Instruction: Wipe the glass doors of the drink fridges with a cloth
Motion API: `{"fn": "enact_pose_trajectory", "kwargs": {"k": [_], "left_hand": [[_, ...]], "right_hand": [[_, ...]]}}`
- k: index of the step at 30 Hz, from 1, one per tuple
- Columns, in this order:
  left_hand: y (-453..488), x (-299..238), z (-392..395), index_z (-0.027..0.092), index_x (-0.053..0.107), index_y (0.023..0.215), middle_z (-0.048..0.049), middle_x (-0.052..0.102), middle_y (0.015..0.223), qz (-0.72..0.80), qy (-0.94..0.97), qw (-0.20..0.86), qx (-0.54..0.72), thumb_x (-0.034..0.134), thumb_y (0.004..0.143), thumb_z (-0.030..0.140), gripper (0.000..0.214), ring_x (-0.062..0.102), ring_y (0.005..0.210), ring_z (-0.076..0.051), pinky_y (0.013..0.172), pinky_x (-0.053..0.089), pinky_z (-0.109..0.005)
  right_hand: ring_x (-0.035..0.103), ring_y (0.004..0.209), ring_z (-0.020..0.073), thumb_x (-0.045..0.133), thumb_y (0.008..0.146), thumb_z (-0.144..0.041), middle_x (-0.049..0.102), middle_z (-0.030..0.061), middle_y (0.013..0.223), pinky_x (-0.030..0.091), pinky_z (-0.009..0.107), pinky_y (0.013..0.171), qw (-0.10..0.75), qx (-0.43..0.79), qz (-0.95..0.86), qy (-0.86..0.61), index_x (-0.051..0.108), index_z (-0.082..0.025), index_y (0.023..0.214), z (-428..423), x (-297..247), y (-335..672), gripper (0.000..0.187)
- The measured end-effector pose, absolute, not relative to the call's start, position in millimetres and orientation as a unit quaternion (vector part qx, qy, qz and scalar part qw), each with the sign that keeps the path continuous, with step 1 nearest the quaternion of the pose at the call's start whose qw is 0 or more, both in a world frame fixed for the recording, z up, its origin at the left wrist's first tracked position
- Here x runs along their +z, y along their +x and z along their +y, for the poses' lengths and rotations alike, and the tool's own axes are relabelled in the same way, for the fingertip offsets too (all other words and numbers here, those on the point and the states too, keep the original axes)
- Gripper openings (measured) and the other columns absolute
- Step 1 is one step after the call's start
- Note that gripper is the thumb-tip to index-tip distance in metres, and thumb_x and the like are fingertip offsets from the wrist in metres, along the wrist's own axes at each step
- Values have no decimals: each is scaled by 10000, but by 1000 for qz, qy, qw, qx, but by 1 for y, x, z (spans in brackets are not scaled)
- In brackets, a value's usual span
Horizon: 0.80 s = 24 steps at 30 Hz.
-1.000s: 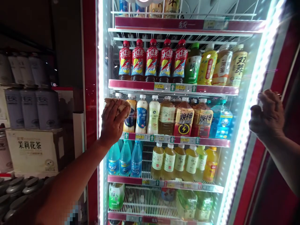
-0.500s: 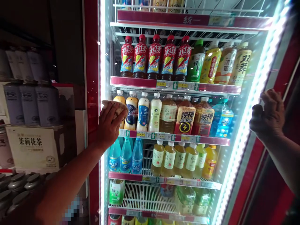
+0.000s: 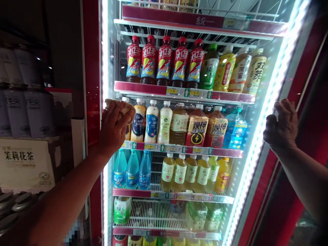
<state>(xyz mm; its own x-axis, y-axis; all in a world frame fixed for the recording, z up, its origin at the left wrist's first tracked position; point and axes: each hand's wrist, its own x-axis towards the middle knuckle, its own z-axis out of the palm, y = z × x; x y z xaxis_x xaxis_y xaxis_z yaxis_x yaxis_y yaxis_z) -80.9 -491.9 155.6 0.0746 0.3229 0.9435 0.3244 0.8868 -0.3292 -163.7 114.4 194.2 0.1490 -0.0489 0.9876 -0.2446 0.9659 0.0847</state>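
Observation:
My left hand (image 3: 114, 128) reaches up to the left side of a lit drinks cooler and presses a crumpled tan cloth (image 3: 124, 108) there, fingers bent over it. The cloth and fingers cover part of a bottle on the shelf with the milk tea bottles (image 3: 138, 123). At the cooler's right frame (image 3: 258, 150) is my right hand (image 3: 283, 126), its fingers curled and partly in shadow. What it grips, if anything, cannot be made out.
Shelves hold red-capped iced tea bottles (image 3: 164, 63), blue bottles (image 3: 132, 172) and pale green tea bottles (image 3: 179, 172). On the left, a carton (image 3: 27, 164) carries grey canisters (image 3: 38, 112). More lids (image 3: 22, 203) show below it.
The whole cooler has shifted slightly left in the picture. Both hands have shifted left with it; the cloth stays under my left hand near the same bottles.

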Motion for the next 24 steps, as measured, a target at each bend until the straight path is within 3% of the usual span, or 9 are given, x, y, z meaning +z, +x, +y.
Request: {"fn": "enact_pose_trajectory", "kwargs": {"k": [4,10,13,19,24], "left_hand": [[-82,154,-476,397,435,1557,-12,344,1701,-680,-238,693,4,493,1008,135,611,300,1576,-321,1282,297,-610],[-83,164,-469,337,574,1457,-7,425,1660,-699,-254,669,5,475,1028,204,460,328,1565,-298,1285,294,-567],[-86,163,-457,331,556,1475,35,372,1688,-688,-229,688,-26,428,1050,224,456,301,1574,-289,1298,254,-546],[-90,148,-433,394,543,1482,-27,498,1610,-694,-293,658,2,525,994,159,542,339,1564,-249,1273,309,-531],[-93,165,-433,379,565,1464,-12,458,1640,-677,-265,686,-11,511,1007,184,500,309,1576,-267,1280,280,-552]], "right_hand": [[343,1554,341,412,1002,-451,422,137,1638,316,637,1219,730,76,-661,153,428,-235,1585,134,192,-179,622],[356,1548,324,400,995,-517,437,148,1627,322,597,1222,733,80,-661,143,452,-217,1572,133,192,-179,653],[353,1553,308,403,998,-491,443,154,1626,307,564,1241,730,91,-664,134,471,-195,1562,130,191,-177,641],[363,1548,311,422,982,-476,444,136,1629,308,569,1241,733,92,-659,138,475,-208,1557,131,191,-179,637],[383,1537,316,421,992,-431,445,147,1623,315,570,1239,733,79,-662,134,467,-210,1555,131,191,-176,606]]}}
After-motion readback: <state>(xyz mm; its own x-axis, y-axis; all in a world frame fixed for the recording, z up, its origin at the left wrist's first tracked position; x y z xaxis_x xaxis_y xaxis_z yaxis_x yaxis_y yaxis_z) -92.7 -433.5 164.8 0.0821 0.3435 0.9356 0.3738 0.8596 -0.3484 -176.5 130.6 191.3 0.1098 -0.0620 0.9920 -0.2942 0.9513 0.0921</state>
